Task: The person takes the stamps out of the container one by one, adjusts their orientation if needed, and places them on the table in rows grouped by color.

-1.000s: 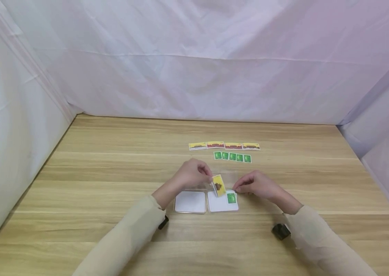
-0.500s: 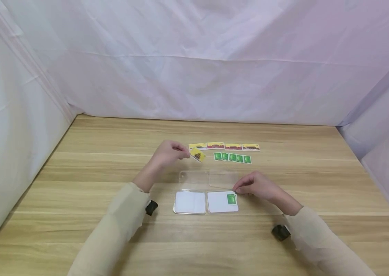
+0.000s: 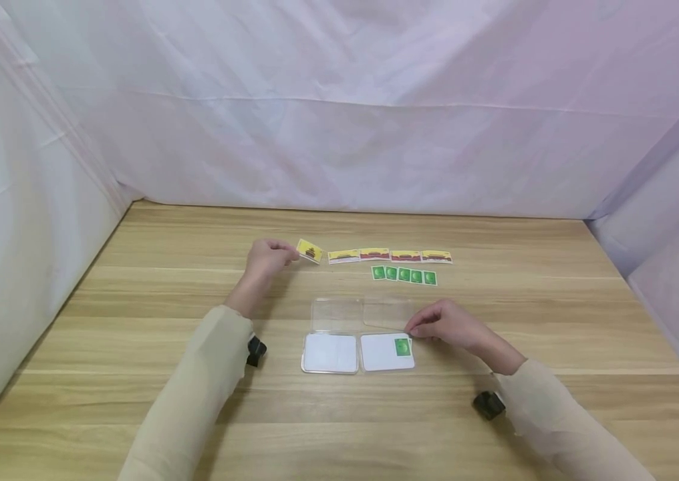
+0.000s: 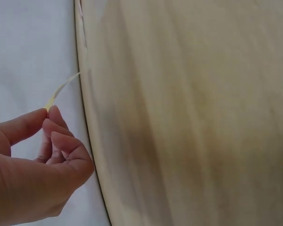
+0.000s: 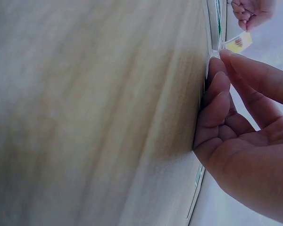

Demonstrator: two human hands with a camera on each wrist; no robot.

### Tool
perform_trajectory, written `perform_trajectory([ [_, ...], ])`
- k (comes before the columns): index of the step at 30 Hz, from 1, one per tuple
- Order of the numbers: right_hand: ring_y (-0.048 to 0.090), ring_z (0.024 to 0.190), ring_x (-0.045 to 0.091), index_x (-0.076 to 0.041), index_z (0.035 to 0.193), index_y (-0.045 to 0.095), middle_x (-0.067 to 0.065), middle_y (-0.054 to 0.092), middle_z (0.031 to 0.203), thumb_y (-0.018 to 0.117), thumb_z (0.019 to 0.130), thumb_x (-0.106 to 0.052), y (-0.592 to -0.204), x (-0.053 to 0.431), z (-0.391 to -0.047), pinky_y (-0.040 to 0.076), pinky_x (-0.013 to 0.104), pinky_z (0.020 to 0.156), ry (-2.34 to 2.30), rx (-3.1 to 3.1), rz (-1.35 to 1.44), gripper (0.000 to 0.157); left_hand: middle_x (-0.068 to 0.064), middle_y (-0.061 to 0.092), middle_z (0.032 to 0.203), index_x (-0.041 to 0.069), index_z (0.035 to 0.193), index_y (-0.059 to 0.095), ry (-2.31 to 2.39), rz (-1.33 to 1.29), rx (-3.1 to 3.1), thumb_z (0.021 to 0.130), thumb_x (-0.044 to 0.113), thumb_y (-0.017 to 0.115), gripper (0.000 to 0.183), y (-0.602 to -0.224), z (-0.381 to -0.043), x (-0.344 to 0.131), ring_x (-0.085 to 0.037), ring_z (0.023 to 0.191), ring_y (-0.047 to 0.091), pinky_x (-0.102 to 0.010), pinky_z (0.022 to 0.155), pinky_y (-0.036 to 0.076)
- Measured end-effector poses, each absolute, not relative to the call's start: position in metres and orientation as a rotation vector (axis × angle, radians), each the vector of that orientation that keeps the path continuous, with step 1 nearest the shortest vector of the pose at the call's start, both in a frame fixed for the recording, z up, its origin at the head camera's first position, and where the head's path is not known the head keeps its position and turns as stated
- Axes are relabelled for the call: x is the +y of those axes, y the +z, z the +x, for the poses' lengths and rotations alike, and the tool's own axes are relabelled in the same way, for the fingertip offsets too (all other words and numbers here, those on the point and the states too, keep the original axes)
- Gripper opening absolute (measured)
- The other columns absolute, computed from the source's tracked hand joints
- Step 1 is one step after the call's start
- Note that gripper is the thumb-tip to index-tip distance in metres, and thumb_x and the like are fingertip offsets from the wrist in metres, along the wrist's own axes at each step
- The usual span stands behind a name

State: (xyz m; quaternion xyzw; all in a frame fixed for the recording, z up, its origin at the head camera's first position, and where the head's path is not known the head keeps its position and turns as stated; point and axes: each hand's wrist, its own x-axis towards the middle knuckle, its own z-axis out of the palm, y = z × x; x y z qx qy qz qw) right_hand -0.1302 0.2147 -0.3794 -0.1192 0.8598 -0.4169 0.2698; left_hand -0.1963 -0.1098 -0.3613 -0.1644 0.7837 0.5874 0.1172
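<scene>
My left hand (image 3: pixel 268 257) pinches a yellow stamp (image 3: pixel 309 251) with a building on it, by one edge, at the left end of the row of stamps. In the left wrist view the stamp shows nearly edge-on between thumb and fingertips. My right hand (image 3: pixel 450 326) has its thumb and forefinger at the back right corner of the right clear plastic case (image 3: pixel 362 354), seeming to pinch it. Inside lies a white card (image 3: pixel 378 354), bearing a green stamp (image 3: pixel 402 347) near its right edge. A white edge shows beside that stamp; the fingers cover part of the corner.
Yellow and red building stamps (image 3: pixel 375 254) lie in a row, with several green stamps (image 3: pixel 403 274) in front. A second clear case (image 3: pixel 304 354) with a white card (image 3: pixel 331 353) stands left; clear lids (image 3: pixel 337 314) lie behind. White cloth (image 3: pixel 339 133) borders the wooden table (image 3: pixel 135 367).
My left hand has carried the yellow stamp from above the right card leftward and back, to the row's left end. My right hand has stayed at the case corner.
</scene>
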Motion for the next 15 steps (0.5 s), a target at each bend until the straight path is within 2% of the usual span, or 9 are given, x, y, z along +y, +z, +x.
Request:
perform_trajectory([
  [7,0.048,0.065,0.018,-0.004,0.091,0.073,0.004,0.065,0.08,0.063,0.085,-0.004,-0.379,0.214,-0.13,0.041,0.026,0.059,-1.117,2.318,-0.318,0.012,-0.016,0.059,0.11,-0.004,0.101,0.062,1.662,-0.587,2.338,0.084,0.004,0.062,0.019,-0.373,-0.202,-0.113,-0.023,0.096,0.053,-0.033,0.086,0.043],
  [15,0.047,0.064,0.016,-0.002,0.092,0.073,0.003,0.065,0.08,0.064,0.085,-0.005,-0.378,0.214,-0.13,0.041,0.025,0.058,-1.135,2.31,-0.323,0.011,-0.016,0.062,0.106,-0.002,0.093,0.063,1.496,-0.585,2.457,0.081,0.006,0.061,0.015,-0.377,-0.203,-0.11,-0.021,0.082,0.051,-0.028,0.068,0.042],
])
